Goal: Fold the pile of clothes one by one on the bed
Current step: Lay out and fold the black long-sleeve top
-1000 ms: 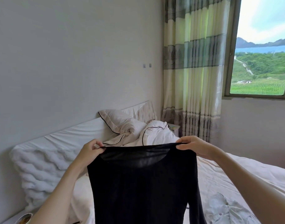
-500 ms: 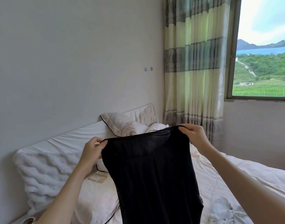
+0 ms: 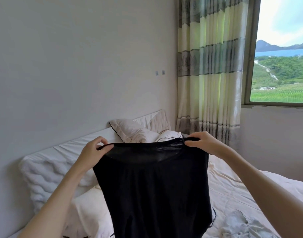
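Seen from head height, looking across a bed (image 3: pixel 246 191) toward a plain wall (image 3: pixel 78 57). Black garment (image 3: pixel 154 189) held up in the air at centre, hanging straight down over the bed, its lower part cut off by the bottom edge. Top edge stretched taut between two hands, sheer enough near the top to let light through. Left hand (image 3: pixel 93 149) pinching the garment's left top corner, thumb and fingers curled around the hem. Right hand (image 3: pixel 203 142) gripping the right top corner, fingers folded over the hem from above. Both forearms bare, reaching in from the lower corners.

Behind the garment, cream pillows (image 3: pixel 128 129) with dark piping, bunched against a white headboard (image 3: pixel 89 141). At left, a white quilted cushion (image 3: pixel 47 174) with a wavy texture, leaning on the headboard. On the sheet at lower right, a crumpled pale grey cloth (image 3: pixel 241 227), apart from the garment. At upper right, a striped cream and grey curtain (image 3: pixel 210 69) hanging beside a window (image 3: pixel 281 73), with green fields, hills and sky outside.
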